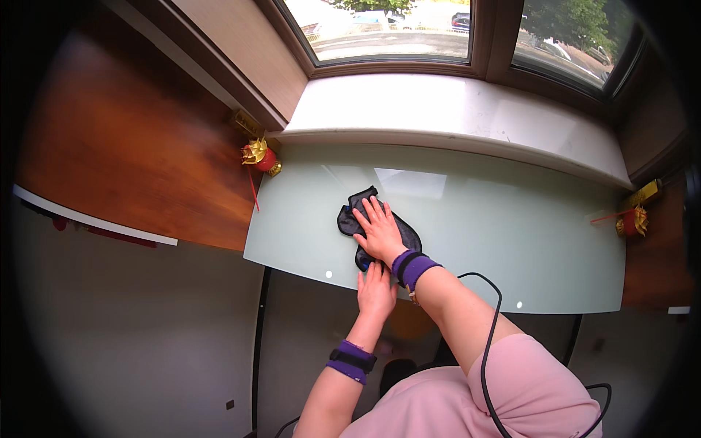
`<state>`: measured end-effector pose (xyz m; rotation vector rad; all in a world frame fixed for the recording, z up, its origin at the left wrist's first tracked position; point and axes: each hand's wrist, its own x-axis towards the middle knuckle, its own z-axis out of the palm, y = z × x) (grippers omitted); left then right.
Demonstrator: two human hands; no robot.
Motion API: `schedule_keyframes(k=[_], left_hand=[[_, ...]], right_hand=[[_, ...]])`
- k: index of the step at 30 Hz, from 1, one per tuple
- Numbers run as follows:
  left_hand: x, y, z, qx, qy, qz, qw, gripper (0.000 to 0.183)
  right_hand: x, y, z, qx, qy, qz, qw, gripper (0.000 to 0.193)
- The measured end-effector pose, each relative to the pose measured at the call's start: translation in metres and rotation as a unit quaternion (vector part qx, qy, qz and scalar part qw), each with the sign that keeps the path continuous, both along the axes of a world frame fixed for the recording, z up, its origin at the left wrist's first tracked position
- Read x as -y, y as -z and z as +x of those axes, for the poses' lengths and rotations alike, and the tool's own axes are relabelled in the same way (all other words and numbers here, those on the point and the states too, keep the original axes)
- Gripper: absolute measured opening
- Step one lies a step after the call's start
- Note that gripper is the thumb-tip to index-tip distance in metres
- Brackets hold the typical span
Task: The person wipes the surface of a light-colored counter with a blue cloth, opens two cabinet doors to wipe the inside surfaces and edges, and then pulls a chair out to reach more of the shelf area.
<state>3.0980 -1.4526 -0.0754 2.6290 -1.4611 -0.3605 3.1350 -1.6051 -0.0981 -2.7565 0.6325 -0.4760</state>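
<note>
Pink sleeve (524, 383) foremost, the left hand (376, 295), its grip impossible to tell, is being rested at the near edge of a black fabric item (346, 221) being covered by the flat, splayed right hand (382, 232), where even pressure should prevent slipping on the glass tabletop (511, 226) below a window (394, 33).

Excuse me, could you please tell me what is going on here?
A person is handling a folded black fabric item on a pale green glass-topped table. The right hand lies flat across the top of it, fingers spread, while the left hand has its fingertips at the near edge; whether they pinch it is unclear. Gold-and-red ornaments stand toward the left and right ends, apart from both hands.
</note>
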Motion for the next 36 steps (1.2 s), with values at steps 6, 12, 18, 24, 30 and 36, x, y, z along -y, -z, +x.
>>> schedule_keyframes(k=[6, 12, 18, 24, 30, 36], left_hand=[[-0.066, 0.007, 0.027, -0.002, 0.096, -0.013, 0.995, 0.061], [-0.081, 0.002, 0.010, -0.013, 0.283, -0.023, 0.959, 0.062], [-0.071, 0.009, -0.020, -0.046, 0.319, -0.065, 0.944, 0.072], [-0.086, 0.015, 0.037, -0.012, 0.215, -0.107, 0.971, 0.066], [-0.141, 0.014, 0.122, 0.006, 0.060, -0.088, 0.994, 0.062], [-0.179, 0.004, 0.167, 0.072, -0.017, 0.000, 0.997, 0.065]], right_hand=[[-0.058, 0.005, -0.016, 0.002, 0.010, 0.014, 1.000, 0.059], [-0.081, 0.009, -0.114, -0.007, 0.199, -0.019, 0.980, 0.056], [-0.083, 0.022, -0.164, -0.066, 0.343, -0.026, 0.937, 0.061], [-0.094, 0.018, -0.072, -0.032, 0.279, -0.024, 0.959, 0.063], [-0.134, 0.009, 0.059, 0.004, 0.101, 0.031, 0.994, 0.061], [-0.170, 0.003, 0.139, 0.008, -0.057, 0.044, 0.997, 0.061]])
